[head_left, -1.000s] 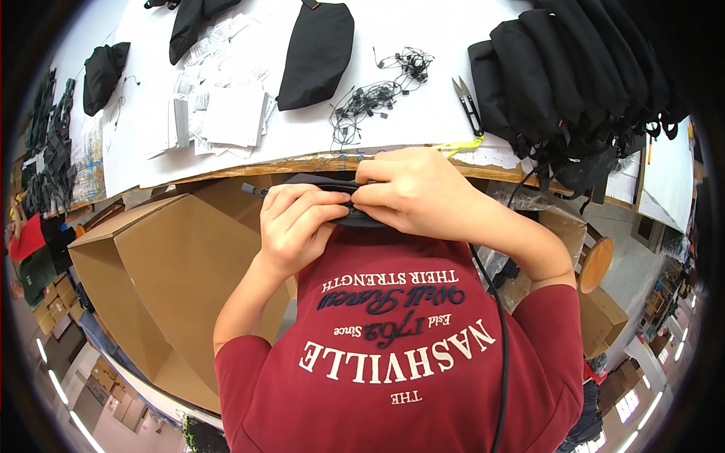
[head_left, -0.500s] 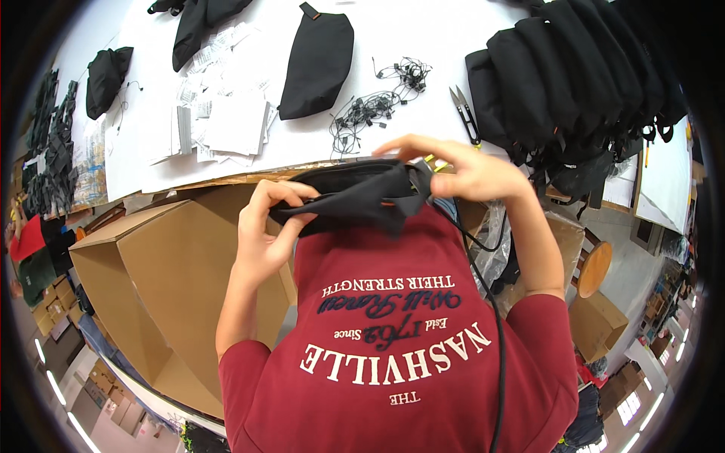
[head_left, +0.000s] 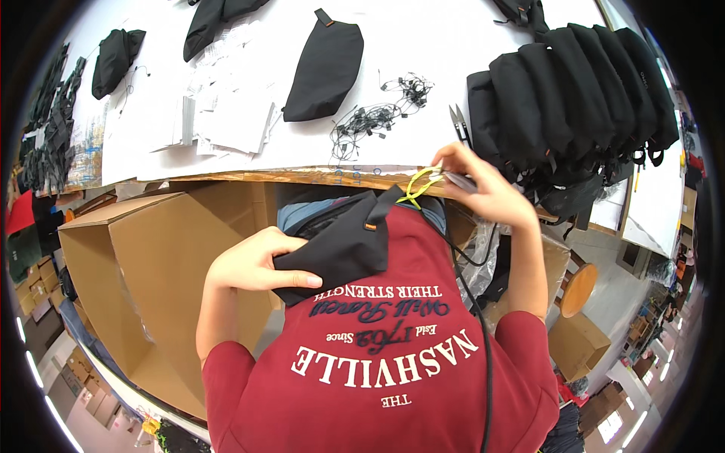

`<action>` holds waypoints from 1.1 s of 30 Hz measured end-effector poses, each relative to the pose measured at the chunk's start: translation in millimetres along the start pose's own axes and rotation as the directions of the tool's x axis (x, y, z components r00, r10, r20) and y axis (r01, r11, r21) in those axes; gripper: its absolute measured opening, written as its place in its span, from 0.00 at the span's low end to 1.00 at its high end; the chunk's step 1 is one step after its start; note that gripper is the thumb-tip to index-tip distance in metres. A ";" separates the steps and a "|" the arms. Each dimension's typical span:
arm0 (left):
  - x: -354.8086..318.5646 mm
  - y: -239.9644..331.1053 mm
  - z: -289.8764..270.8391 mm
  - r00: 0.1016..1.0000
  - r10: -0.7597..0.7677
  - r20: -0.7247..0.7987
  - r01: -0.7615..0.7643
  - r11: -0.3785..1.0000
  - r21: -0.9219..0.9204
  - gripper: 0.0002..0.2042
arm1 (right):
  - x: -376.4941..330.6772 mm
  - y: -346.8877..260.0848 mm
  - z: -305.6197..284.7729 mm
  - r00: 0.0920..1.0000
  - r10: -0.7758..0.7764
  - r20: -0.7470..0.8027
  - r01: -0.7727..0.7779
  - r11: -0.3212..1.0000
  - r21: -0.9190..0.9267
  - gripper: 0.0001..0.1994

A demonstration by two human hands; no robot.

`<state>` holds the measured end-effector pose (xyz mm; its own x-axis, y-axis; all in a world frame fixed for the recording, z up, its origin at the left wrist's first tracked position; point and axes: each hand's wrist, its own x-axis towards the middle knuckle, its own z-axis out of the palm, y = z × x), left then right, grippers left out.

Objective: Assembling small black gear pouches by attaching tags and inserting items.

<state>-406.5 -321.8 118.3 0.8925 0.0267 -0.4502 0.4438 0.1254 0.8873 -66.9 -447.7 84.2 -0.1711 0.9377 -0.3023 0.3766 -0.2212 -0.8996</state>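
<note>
My left hand (head_left: 260, 260) is closed on the lower left side of a black fabric pouch (head_left: 340, 245), thumb on top, in front of my red shirt. The pouch is tilted, with a zip along its upper edge and a small orange-marked tab near its right end. From the strap loop at its upper right corner, a yellow-green cord (head_left: 414, 189) runs to my right hand (head_left: 483, 189). That hand pinches the cord's end, together with a small greyish piece partly hidden by the fingers. Thread snips (head_left: 459, 127) lie on the table just beyond the right hand.
On the white table (head_left: 302, 155) lie another black pouch (head_left: 325, 72), tangled black tag strings (head_left: 370, 121) and stacks of white cards (head_left: 234, 124). A row of black pouches (head_left: 566, 90) stands at right. An open cardboard box (head_left: 151, 279) is at left; a black cable (head_left: 487, 355) crosses my shirt.
The pouch has come down and left toward my chest, turned flatter, with my left hand on it. My right hand has drawn away rightward, stretching the yellow-green cord between them.
</note>
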 end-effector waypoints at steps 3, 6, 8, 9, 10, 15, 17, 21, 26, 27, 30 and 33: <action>3.3 -9.6 5.5 1.000 -0.007 -0.004 0.007 0.999 0.036 0.15 | -16.5 -7.6 -35.6 0.987 0.154 0.053 -0.161 0.975 0.155 0.10; 5.8 -10.3 9.4 1.000 -0.026 0.014 0.024 0.991 0.135 0.16 | -32.9 -15.8 -61.6 0.959 0.279 -0.050 -0.270 0.953 0.136 0.08; 6.6 -3.0 13.2 1.000 -0.019 0.022 0.014 0.982 0.187 0.16 | -35.6 -17.4 -58.4 0.961 0.247 -0.125 -0.222 0.957 0.185 0.10; 6.6 2.6 15.5 1.000 0.003 0.013 -0.005 0.985 0.172 0.16 | -32.1 -24.1 -52.8 0.958 0.205 -0.201 -0.126 0.930 0.346 0.11; 6.5 5.3 17.4 1.000 0.024 0.003 -0.024 0.987 0.158 0.16 | -27.7 -28.3 -48.8 0.944 0.175 -0.280 -0.016 0.872 0.490 0.12; 3.9 13.3 22.4 0.998 0.046 0.033 -0.053 0.969 0.242 0.14 | -22.5 -27.8 -58.5 0.915 -0.030 -0.402 0.217 0.877 0.429 0.13; 1.4 13.8 27.3 0.999 0.054 0.001 -0.052 0.970 0.237 0.14 | -6.5 -17.2 -48.6 0.844 0.016 -0.536 0.322 0.784 0.531 0.10; 9.7 7.4 27.8 0.994 0.103 0.030 -0.107 0.964 0.242 0.11 | 48.4 -24.0 18.9 0.943 0.156 -0.293 0.298 -0.009 0.954 0.10; 7.8 11.1 26.3 0.995 0.059 0.079 -0.077 0.965 0.250 0.15 | 83.3 -32.1 60.2 0.996 -0.050 -0.077 0.071 -0.108 0.992 0.18; 7.0 10.1 25.4 0.995 0.052 0.081 -0.070 0.967 0.244 0.15 | 86.7 -39.1 64.2 0.992 0.058 -0.108 0.113 -0.093 0.989 0.19; 5.9 9.3 24.6 0.997 0.053 0.064 -0.065 0.975 0.212 0.15 | 90.5 -37.7 58.4 0.973 0.136 -0.187 0.183 0.037 0.982 0.19; 0.6 10.2 22.2 0.993 0.092 -0.078 -0.072 0.971 0.227 0.15 | 89.1 -34.0 46.0 0.899 0.279 -0.338 0.263 0.272 0.926 0.19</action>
<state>-399.7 -342.5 129.3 0.9207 0.1151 -0.3730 0.3847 -0.1057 0.9169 -136.9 -369.0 73.3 0.2587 0.8717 -0.4162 -0.7855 -0.0609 -0.6158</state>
